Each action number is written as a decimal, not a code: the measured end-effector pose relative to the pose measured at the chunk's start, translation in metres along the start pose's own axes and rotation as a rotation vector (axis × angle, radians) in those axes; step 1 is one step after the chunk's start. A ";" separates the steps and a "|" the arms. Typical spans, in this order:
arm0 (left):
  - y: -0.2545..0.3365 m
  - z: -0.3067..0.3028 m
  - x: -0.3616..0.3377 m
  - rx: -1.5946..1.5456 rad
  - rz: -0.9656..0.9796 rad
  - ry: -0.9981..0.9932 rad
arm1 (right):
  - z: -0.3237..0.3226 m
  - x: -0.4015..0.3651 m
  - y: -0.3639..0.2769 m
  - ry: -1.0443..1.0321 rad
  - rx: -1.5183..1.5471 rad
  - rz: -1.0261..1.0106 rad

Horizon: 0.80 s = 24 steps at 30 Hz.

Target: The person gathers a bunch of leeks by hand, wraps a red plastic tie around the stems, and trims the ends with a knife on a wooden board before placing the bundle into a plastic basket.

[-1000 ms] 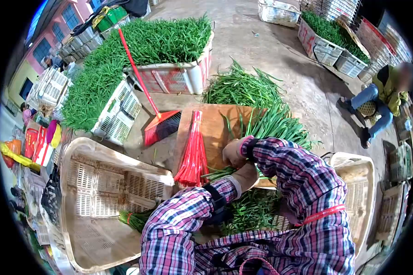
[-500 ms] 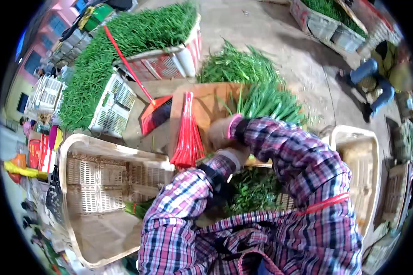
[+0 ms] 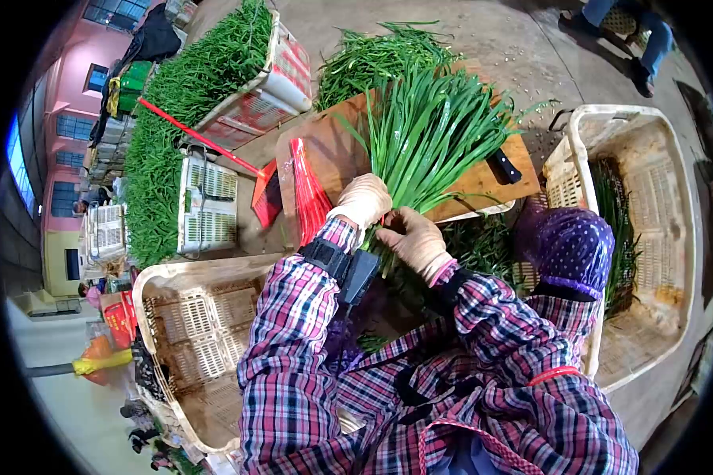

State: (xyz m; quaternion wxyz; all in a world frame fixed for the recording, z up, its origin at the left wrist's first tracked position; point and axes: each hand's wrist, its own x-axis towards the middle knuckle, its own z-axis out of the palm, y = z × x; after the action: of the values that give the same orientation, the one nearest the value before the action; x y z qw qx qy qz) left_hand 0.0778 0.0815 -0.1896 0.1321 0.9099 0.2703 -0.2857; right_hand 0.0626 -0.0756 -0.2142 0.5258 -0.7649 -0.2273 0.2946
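Hands [image 3: 364, 199]: two, both pinching stems of one leafy bunch [image 3: 429, 138] | knife [image 3: 505, 167]: one | red-strip bundle [image 3: 310, 194]: one

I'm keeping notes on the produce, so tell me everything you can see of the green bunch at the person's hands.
The bunch is made of long, narrow green leaves, glossy in places. It leans away from the person, fanning out over the wooden board and narrowing toward the near end. There the left hand closes around it, with the right hand beside it at the gathered stalks. The hands hide much of that end, so I cannot tell whether it is tied.
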 end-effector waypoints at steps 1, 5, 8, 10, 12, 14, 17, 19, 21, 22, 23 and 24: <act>-0.001 0.002 -0.001 -0.059 -0.006 -0.003 | -0.002 -0.004 -0.009 -0.006 -0.075 0.019; -0.005 0.007 0.010 0.080 0.138 -0.132 | 0.002 -0.001 -0.008 0.068 -0.160 0.024; -0.022 0.025 0.018 0.024 0.327 -0.101 | 0.004 0.001 0.005 0.143 -0.169 0.003; 0.013 -0.009 -0.023 -0.591 -0.180 -0.184 | -0.001 0.003 0.006 0.128 -0.170 0.015; -0.006 0.006 -0.021 -0.507 -0.095 -0.155 | -0.010 0.009 0.005 0.106 -0.269 -0.070; -0.018 0.021 -0.033 -1.044 -0.030 -0.006 | -0.020 0.019 -0.001 0.037 -0.391 -0.146; -0.022 0.051 -0.030 -0.975 -0.063 0.275 | -0.031 0.038 -0.023 -0.098 -0.601 -0.225; -0.018 0.064 -0.034 -0.645 0.026 0.634 | -0.037 0.051 -0.037 -0.181 -0.722 -0.315; -0.006 0.067 -0.048 -0.496 -0.048 0.756 | -0.039 0.062 -0.055 -0.317 -0.835 -0.402; -0.004 0.072 -0.049 -0.378 -0.105 0.789 | -0.038 0.073 -0.059 -0.408 -0.904 -0.451; -0.002 0.078 -0.052 -0.400 -0.030 0.898 | -0.033 0.085 -0.058 -0.483 -0.981 -0.549; 0.001 0.075 -0.058 -0.345 0.014 0.910 | -0.034 0.094 -0.070 -0.587 -1.026 -0.559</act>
State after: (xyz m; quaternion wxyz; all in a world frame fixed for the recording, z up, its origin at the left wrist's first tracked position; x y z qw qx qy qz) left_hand 0.0046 0.0266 -0.2149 0.1516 0.9091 0.3378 0.1908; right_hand 0.1515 -0.0124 -0.1586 0.0670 -0.7187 -0.6632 0.1976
